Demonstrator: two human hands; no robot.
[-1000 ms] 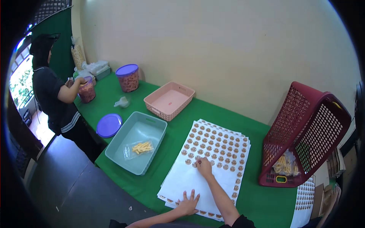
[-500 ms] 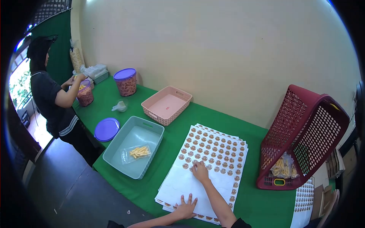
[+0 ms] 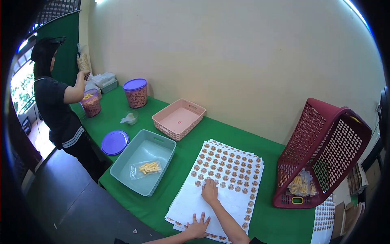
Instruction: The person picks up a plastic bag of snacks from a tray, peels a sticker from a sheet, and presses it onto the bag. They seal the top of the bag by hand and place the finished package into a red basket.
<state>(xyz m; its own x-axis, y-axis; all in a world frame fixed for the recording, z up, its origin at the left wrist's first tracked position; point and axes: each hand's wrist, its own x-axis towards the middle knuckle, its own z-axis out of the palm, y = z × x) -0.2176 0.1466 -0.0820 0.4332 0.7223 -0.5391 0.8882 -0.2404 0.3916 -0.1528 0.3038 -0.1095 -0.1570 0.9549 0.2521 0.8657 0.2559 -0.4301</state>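
Note:
A stack of white sheets (image 3: 233, 203) lies in front of me, printed with rows of round brown stickers (image 3: 231, 173); the lower middle of the top sheet is bare white. My right hand (image 3: 210, 192) is at the lowest row of stickers, its fingers drawn together and the tips touching the sheet. What is under or between those fingertips is hidden. Near the lower left edge, my left hand (image 3: 198, 228) rests flat on the sheet with its fingers spread.
Left of the sheets stands a green tray (image 3: 124, 181) with a bag of pale snack sticks (image 3: 149, 167). A pink basket (image 3: 161, 129), purple lid (image 3: 114, 142) and lidded tub (image 3: 135, 93) sit beyond. A maroon basket (image 3: 298, 134) lies tipped at right. A co-worker (image 3: 57, 97) stands at far left.
My right hand has shifted slightly left along the sticker row. My left hand stays on the sheet. The co-worker's hands have risen above the open tub.

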